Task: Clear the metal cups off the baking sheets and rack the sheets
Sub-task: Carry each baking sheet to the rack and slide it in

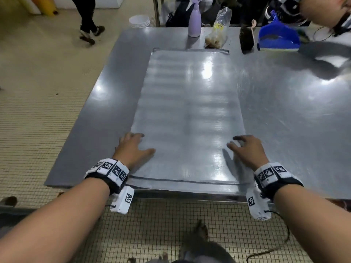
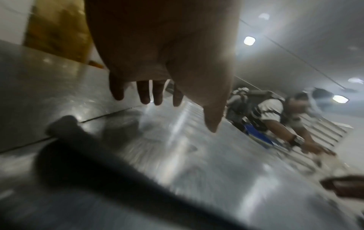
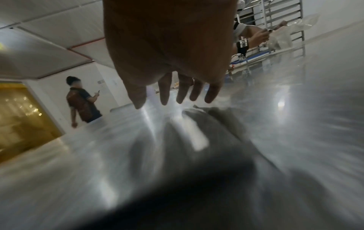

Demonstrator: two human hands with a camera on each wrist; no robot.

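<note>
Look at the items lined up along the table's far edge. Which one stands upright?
The lilac spray bottle stands upright on its base. The clear plastic bag slumps, the brush lies flat, and the blue dustpan rests on the steel table.

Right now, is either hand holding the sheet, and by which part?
Nothing is held. The left hand and right hand are open, fingers spread, above the sheet's near corners; contact cannot be told.

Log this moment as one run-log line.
stage: sheet cleared, not racked | baking sheet: flat on table, no cups on it | left hand: open at left edge | right hand: open at right edge
</note>
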